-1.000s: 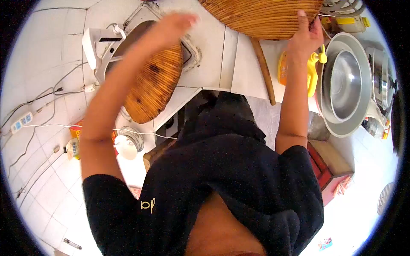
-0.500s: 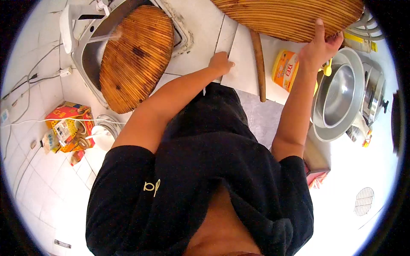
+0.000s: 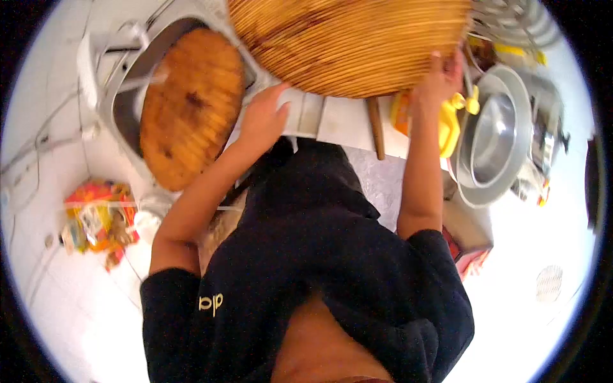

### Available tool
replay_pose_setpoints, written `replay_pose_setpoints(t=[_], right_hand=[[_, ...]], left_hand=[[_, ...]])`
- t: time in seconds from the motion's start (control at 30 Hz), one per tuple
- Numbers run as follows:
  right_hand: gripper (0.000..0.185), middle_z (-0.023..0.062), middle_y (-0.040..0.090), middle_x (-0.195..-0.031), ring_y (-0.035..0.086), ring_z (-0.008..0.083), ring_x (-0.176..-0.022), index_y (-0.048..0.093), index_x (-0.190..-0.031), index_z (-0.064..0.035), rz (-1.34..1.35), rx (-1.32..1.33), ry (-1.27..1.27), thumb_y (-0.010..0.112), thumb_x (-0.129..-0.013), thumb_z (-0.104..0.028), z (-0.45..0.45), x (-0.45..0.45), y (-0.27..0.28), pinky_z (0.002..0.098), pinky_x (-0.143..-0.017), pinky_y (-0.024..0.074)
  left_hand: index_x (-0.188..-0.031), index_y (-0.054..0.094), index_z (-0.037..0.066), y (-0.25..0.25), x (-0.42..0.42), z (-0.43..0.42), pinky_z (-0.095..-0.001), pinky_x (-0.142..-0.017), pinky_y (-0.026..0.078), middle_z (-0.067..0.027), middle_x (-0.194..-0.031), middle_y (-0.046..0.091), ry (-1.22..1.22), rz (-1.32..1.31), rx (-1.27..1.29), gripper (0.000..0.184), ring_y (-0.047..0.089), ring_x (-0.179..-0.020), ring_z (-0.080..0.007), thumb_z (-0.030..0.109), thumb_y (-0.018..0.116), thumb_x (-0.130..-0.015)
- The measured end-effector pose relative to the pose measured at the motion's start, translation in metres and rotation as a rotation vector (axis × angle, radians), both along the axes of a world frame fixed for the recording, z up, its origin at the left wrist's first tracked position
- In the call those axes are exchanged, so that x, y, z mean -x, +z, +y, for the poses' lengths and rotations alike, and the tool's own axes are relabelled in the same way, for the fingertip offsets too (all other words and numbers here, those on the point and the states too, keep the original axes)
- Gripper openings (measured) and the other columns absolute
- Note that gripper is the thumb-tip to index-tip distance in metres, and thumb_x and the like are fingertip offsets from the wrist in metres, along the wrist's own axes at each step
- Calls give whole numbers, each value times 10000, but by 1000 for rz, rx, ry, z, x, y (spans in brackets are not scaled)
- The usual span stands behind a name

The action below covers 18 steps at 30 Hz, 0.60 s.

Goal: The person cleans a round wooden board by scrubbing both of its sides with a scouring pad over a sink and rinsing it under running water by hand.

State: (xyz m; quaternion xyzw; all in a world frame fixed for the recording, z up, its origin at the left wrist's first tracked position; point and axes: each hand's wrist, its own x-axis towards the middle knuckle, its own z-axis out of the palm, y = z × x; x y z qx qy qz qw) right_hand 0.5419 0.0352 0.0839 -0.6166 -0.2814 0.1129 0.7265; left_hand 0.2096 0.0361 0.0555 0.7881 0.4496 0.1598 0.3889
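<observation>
A round tray of narrow brown stalks (image 3: 345,48) is raised over the counter, partly cut off by the top of the view. My right hand (image 3: 439,80) grips its right edge, thumb on the upper face. Close by the tray's lower left rim, my left hand (image 3: 263,118) has thumb and fingers apart; blur hides whether the fingertips touch the rim. A second such tray (image 3: 191,105), darkly stained, leans in the metal sink (image 3: 131,121), and water from the white tap (image 3: 89,70) runs onto it. A brown wooden stick (image 3: 375,131) pokes out below the raised tray.
An orange tub (image 3: 400,113) stands beside my right forearm, with a yellow container (image 3: 449,131) at its other side. Nested metal basins (image 3: 495,140) are farther right. On the left lie a red-and-orange box (image 3: 99,214), a white container (image 3: 148,223) and cords.
The held tray has shifted left and down in view, closer to the sink. My left hand has gone from the counter edge, left to the tray's rim, its fingers spreading.
</observation>
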Motion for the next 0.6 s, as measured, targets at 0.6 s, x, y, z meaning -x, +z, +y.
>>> replay_pose_setpoints(t=[0.6], right_hand=[[692,206,458,-1242,397,418,-1188,384,-1357,-12,-624,411,-385,609,-705,43,-3,47,36,459,-1059,304]], left_hand=[[-1407,346,-54,4,18,7,-338,-1084,307,-197,-1421,427,40,-281,299,494,424,-1304,-271,112,459,-956]])
